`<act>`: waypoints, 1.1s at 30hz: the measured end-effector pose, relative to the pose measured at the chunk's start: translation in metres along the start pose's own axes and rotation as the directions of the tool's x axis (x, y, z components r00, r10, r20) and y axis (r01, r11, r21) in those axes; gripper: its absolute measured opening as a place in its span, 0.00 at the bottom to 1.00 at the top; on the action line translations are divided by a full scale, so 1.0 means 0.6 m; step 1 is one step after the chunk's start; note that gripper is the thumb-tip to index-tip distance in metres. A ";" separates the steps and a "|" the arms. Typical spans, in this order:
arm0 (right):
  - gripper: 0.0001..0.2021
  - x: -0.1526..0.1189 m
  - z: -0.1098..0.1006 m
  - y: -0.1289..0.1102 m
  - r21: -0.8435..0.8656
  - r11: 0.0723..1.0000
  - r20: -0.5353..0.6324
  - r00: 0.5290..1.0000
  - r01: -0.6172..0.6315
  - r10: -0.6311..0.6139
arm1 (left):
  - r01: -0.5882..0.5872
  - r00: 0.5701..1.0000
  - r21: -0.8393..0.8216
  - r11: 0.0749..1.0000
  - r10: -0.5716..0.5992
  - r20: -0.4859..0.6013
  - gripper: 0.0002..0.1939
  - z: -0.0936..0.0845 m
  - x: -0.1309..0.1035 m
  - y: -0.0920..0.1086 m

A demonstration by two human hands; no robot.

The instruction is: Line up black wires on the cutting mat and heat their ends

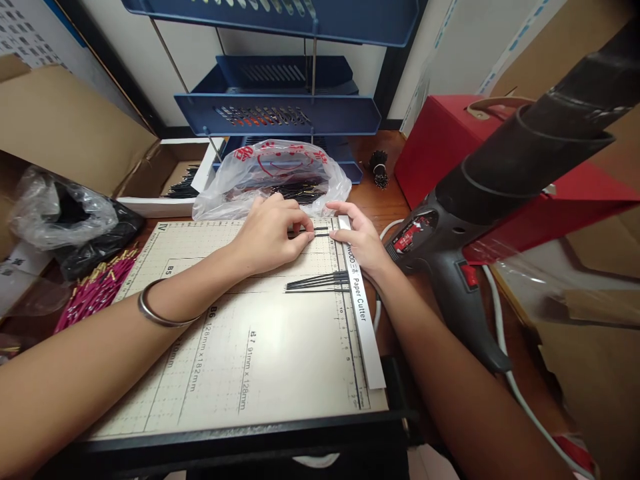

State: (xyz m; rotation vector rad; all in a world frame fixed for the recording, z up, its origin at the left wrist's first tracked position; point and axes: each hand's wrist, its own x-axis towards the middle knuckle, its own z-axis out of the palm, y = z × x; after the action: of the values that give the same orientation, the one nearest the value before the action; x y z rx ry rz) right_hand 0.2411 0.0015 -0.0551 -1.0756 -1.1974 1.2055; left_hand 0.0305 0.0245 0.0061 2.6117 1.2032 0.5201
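Left grip (273,233) was pinched shut and right grip (364,241) spread at the cutter's (280,360) far end, work seemingly partway: the bag (213,203) held more dark strands (300,193), a small batch (318,283) lay mid-cutter, and one strand (321,235) sat between the left fingertips (310,236).

White strip (371,360) reads "Paper Cutter"; cream board (290,360) "B5", "B6", "91mm x 128mm"

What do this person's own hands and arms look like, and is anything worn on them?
The left hand and right hand wear no gloves. A smooth, rounded, silver-coloured bracelet circles the left forearm. The right forearm shows no bracelet.
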 end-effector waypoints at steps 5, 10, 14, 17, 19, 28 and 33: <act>0.27 0.001 -0.002 0.002 0.008 1.000 0.011 1.000 0.013 -0.013 | 0.001 1.000 0.000 1.000 -0.001 0.007 0.11 0.000 0.000 -0.001; 0.28 0.000 -0.001 -0.001 -0.004 0.999 0.014 0.999 0.035 -0.035 | -0.006 1.000 -0.002 1.000 0.006 -0.002 0.11 0.000 0.000 -0.001; 0.27 0.000 0.000 -0.002 -0.010 1.000 0.003 1.000 0.026 -0.026 | 0.004 1.000 -0.003 1.000 -0.004 -0.004 0.10 0.001 0.001 -0.001; 0.27 -0.001 0.000 -0.001 0.002 1.000 0.006 1.000 0.022 -0.022 | 0.003 1.000 -0.002 1.000 -0.003 -0.001 0.10 0.002 0.001 -0.001; 0.27 -0.002 0.000 -0.001 0.011 1.000 0.010 1.000 0.027 -0.027 | 0.000 1.000 0.003 1.000 0.000 -0.009 0.10 0.002 0.001 -0.001; 0.27 -0.002 0.002 -0.003 0.018 1.000 0.017 1.000 0.015 -0.015 | -0.013 1.000 0.001 1.000 0.013 -0.028 0.11 0.002 0.000 -0.002; 0.26 -0.003 0.002 -0.003 0.019 1.000 0.005 1.000 0.000 0.000 | -0.016 1.000 -0.013 1.000 0.016 -0.017 0.11 0.001 0.001 -0.004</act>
State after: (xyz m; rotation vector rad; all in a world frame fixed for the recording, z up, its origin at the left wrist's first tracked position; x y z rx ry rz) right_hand 0.2401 -0.0005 -0.0533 -1.0589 -1.1874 1.2184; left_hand 0.0294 0.0261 0.0050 2.6134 1.1812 0.5528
